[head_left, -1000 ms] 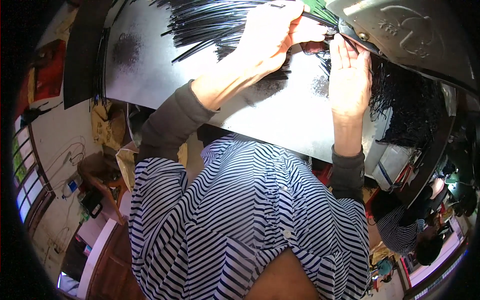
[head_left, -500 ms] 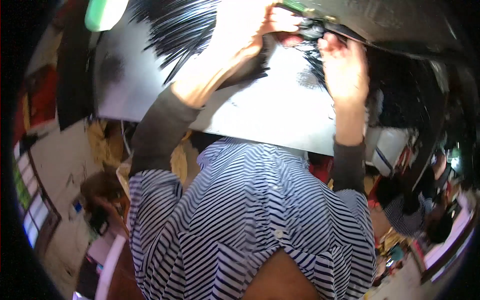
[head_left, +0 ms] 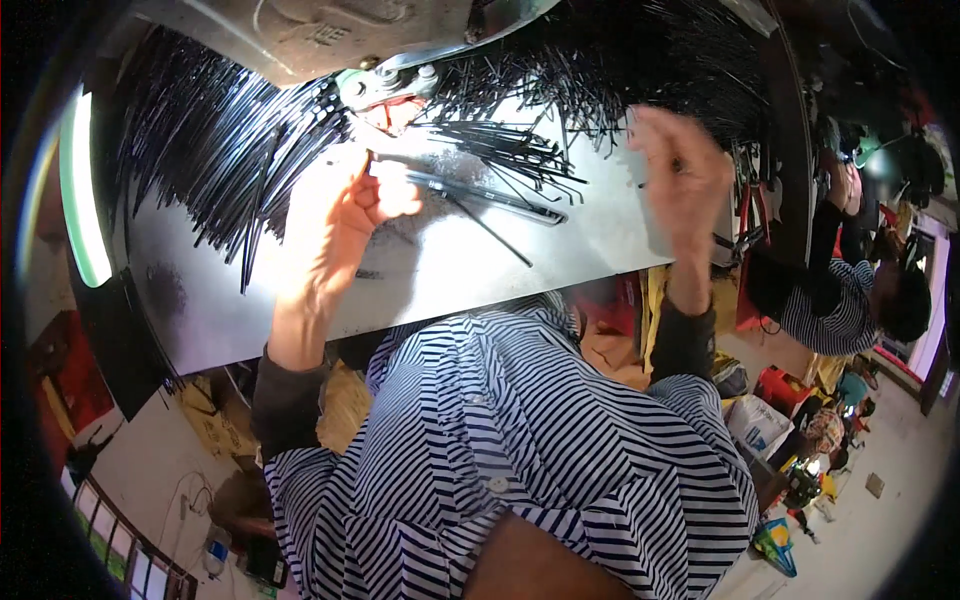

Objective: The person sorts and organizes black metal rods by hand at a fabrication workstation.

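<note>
My left hand (head_left: 345,205) is over the metal tabletop, its fingers curled close together just below the metal head of a machine (head_left: 390,85). Strong glare washes out its fingertips, so what they pinch is hidden. Right beside those fingertips lie thin black rods (head_left: 500,155), some with bent ends, fanning out to the right. A single black rod (head_left: 490,232) lies slantwise nearer to me. My right hand (head_left: 685,170) hovers over the table's right part, blurred, with its fingers loosely bent and apart and nothing visible in them.
A large heap of straight black rods (head_left: 200,130) covers the tabletop's left side. More bent rods (head_left: 620,60) pile up at the far right. A bright lamp tube (head_left: 85,190) stands at the left edge. Another person in a striped top (head_left: 830,310) is at the right.
The view has swung, bringing the machine head and heaps of rods into sight. My hands, close together at the machine before, are now wide apart, the right one drawn away from it.
</note>
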The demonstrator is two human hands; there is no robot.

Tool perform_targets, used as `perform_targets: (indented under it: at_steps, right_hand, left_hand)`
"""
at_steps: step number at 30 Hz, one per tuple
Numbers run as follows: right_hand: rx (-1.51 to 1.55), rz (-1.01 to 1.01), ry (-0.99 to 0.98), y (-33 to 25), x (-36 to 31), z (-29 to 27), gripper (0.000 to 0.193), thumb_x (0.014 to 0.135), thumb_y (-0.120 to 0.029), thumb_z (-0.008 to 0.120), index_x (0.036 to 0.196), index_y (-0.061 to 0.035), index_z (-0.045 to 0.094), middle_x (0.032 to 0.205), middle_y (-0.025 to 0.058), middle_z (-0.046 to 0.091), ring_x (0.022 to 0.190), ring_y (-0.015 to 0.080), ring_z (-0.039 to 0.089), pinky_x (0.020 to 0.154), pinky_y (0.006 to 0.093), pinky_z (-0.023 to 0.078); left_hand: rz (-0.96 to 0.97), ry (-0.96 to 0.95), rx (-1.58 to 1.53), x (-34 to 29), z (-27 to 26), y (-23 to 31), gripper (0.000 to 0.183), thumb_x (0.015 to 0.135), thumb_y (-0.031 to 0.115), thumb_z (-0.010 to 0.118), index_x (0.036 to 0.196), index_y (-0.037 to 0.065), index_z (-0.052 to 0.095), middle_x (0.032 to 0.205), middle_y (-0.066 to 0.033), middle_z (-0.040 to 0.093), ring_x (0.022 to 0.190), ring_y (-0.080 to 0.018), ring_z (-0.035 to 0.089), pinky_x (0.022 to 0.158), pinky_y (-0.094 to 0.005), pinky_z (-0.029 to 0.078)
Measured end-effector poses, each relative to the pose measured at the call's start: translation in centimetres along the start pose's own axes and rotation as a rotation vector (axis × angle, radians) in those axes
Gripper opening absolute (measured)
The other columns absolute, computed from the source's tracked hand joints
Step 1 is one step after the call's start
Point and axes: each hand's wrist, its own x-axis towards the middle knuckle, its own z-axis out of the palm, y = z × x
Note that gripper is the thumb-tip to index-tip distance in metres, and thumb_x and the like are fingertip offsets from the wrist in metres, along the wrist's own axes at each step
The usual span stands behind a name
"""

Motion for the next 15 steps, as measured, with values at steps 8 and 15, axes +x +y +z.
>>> perform_targets:
  at_steps: [8, 15]
  right_hand:
    - [-0.594, -0.328, -0.013, 5.9, 1.5, -3.3, 0.018, 0.082, -0.007, 0.069, 0.098, -0.0119, 0.072, 0.098, 0.0046, 0.066, 0.084, 0.0241, 0.064, 0.069, 0.0332, 0.054]
    - [-0.558, -0.547, 0.045, 5.5, 2.7, -3.6, 0.015, 0.078, -0.005, 0.072, 0.093, -0.0082, 0.071, 0.095, 0.0042, 0.067, 0.084, 0.0217, 0.064, 0.070, 0.0347, 0.054]
  left_hand:
    - [-0.087, 0.126, 0.208, -0.6, 1.6, -1.2, 0.022, 0.090, 0.026, 0.066, 0.098, 0.006, 0.062, 0.089, -0.0088, 0.065, 0.075, -0.0237, 0.066, 0.075, -0.0417, 0.055]
    - [0.032, 0.103, 0.200, -1.7, 2.0, -0.1, 0.021, 0.089, 0.024, 0.067, 0.099, 0.010, 0.056, 0.088, -0.0047, 0.057, 0.089, -0.0184, 0.060, 0.077, -0.0397, 0.054]
